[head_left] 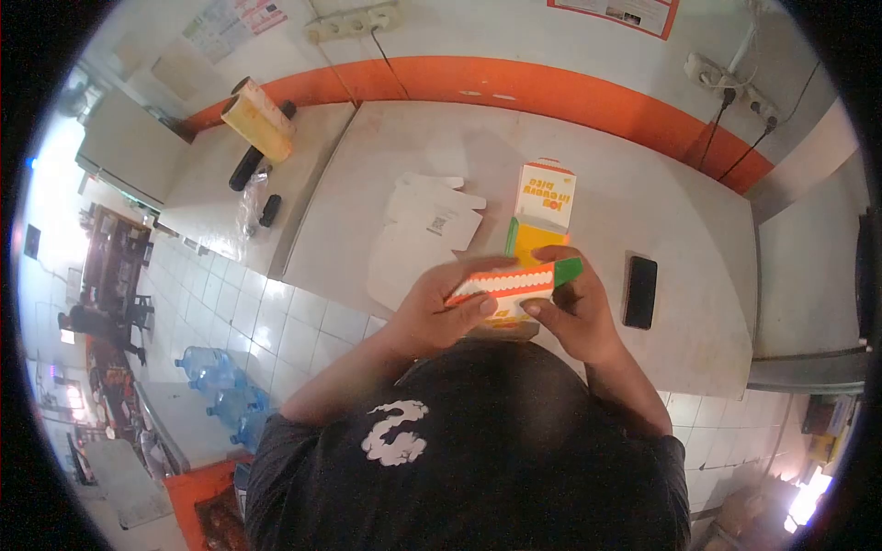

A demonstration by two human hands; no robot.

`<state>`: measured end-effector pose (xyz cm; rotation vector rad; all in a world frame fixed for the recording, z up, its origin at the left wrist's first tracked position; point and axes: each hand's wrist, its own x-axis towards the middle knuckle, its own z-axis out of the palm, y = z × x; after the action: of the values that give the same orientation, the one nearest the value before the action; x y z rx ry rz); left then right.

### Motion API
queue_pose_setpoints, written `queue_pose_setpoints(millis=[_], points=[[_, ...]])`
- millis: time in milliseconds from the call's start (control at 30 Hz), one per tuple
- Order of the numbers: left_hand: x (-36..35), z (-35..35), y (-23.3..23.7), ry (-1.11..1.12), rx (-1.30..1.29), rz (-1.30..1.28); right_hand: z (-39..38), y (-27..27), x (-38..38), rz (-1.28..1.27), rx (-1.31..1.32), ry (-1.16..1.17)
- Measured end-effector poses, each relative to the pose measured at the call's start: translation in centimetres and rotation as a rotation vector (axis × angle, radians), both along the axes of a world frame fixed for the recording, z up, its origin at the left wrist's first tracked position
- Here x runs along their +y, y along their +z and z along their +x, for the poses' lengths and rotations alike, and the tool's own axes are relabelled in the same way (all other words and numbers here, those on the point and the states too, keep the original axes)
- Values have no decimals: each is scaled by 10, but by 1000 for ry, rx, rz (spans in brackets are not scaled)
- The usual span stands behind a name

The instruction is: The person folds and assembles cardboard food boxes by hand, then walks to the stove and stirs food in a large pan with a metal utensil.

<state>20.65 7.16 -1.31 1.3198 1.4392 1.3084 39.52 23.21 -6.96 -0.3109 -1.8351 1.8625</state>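
Both the left hand (439,308) and the right hand (583,317) pinch an orange-and-white carton (513,283), thumbs on its near side. It sits directly between them, over the bench (694,303), its green flap (569,270) at the right hand's fingers.

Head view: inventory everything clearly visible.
printed carton: one or more (joins hidden), white, orange, yellow, green, in hands and beyond
cardboard blank: at least one, white, left of carton
phone: one, black, right
table: one, whitish, beneath hands
rolls: about two, yellowish, upper left
bottles: several, blue, lower left
power strips: two, whitish, wall
poster: one, orange-edged, wall
shirt: one, black, bottom
left hand: one, bare, on carton
right hand: one, bare, on carton
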Motion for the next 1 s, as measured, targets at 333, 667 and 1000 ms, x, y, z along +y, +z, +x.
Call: queue_pose_setpoints(millis=[333, 667, 1000], points=[[2, -7, 23, 3, 917, 325, 2, 46, -4, 368, -335, 56], [0, -6, 34, 49, 934, 154, 4, 58, -11, 512, -334, -134], [4, -4, 34, -35, 462, 115, 6, 56, -1, 728, 134, -106]])
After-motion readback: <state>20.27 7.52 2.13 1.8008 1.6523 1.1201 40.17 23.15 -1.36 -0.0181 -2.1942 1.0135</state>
